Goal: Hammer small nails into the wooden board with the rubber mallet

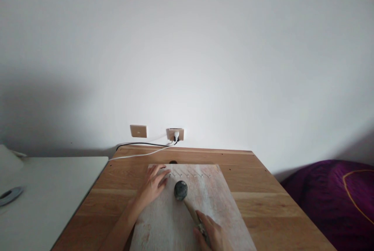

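A rubber mallet [180,191] with a round black head and a pale handle is in my right hand [213,233], its fingers wrapped round the handle. The mallet's head is over a whitish, worn wooden board [163,220]. My left hand [154,184] rests at the board's upper left with its fingers apart. Its fingertips are close to the leftmost of several thin nails [188,175], which stand in a row across the far part of the board. Whether those fingertips touch that nail is too small to tell.
Under the board is a brown wooden table [269,204] against a white wall. Cables [146,153] run from a wall socket [179,134] over the table's back left. A white table [58,188] with a roll of tape [11,195] adjoins on the left. Purple fabric [324,188] bulges at the right.
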Tool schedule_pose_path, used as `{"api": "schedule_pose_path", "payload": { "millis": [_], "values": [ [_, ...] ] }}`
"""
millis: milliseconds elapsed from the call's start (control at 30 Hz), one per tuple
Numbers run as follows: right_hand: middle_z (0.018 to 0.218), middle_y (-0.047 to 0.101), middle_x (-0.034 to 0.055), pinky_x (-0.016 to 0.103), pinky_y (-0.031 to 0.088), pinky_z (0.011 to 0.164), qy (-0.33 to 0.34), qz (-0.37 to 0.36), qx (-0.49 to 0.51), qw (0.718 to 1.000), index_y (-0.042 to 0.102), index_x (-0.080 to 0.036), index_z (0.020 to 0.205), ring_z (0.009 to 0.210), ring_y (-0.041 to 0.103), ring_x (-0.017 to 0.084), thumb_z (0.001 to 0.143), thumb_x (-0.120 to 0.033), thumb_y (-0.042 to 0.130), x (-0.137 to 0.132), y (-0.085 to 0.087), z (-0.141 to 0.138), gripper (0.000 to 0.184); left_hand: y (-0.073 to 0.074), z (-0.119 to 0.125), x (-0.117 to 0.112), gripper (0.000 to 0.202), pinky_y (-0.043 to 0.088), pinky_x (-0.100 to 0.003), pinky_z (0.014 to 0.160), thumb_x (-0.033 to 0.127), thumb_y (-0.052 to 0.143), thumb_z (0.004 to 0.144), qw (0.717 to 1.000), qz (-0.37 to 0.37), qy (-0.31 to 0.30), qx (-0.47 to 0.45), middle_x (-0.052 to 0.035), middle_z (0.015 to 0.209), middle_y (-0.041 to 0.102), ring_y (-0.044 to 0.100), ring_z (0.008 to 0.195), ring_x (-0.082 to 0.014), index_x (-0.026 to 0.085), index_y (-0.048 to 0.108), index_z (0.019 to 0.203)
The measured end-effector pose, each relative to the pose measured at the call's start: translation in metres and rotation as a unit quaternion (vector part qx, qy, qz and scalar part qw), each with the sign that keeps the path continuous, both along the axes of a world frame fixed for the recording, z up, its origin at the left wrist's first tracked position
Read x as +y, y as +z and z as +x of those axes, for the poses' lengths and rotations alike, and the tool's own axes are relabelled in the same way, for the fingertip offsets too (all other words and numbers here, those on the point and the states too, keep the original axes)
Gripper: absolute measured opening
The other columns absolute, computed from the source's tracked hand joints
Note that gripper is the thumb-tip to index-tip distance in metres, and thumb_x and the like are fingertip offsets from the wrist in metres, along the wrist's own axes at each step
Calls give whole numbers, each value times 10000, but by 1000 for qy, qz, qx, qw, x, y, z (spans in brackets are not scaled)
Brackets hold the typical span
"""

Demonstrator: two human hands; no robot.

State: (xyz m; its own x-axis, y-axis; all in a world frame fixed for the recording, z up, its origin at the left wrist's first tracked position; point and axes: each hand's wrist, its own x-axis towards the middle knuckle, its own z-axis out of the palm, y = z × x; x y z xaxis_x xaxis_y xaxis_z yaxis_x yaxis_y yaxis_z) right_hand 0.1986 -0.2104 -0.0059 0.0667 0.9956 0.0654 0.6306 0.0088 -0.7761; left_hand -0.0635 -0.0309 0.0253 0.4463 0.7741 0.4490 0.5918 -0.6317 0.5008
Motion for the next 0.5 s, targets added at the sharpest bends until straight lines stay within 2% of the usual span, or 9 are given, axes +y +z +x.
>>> {"api": "schedule_pose_path", "payload": {
  "millis": [100,267,500],
  "values": [
    [1254,749,171,397,542,997,-23,11,22,999,733,-198,1266,1140,715,331,956,-604,497,1,0,-2,563,2,0,-3,359,490,-482,1096,182,578,930,1000,-2,-10,22,-86,1369,596,583,1254,-286,307,735,1228],
    [1190,772,173,395,567,941,-7,-3,32,999,709,-171,1291,1079,739,336,960,-674,442,1,-2,-3,659,5,1,-1,331,505,-465,1087,208,566,944,1000,0,-22,5,-94,1313,625,596,1238,-273,288,729,1221],
    [1227,762,158,378,569,954,-19,9,24,999,717,-219,1288,1090,737,325,960,-611,504,-3,-1,-4,554,6,2,1,262,530,-457,1051,187,566,903,1000,-6,5,-28,-103,1257,647,631,1185,-273,238,725,1104]
  ]
}}
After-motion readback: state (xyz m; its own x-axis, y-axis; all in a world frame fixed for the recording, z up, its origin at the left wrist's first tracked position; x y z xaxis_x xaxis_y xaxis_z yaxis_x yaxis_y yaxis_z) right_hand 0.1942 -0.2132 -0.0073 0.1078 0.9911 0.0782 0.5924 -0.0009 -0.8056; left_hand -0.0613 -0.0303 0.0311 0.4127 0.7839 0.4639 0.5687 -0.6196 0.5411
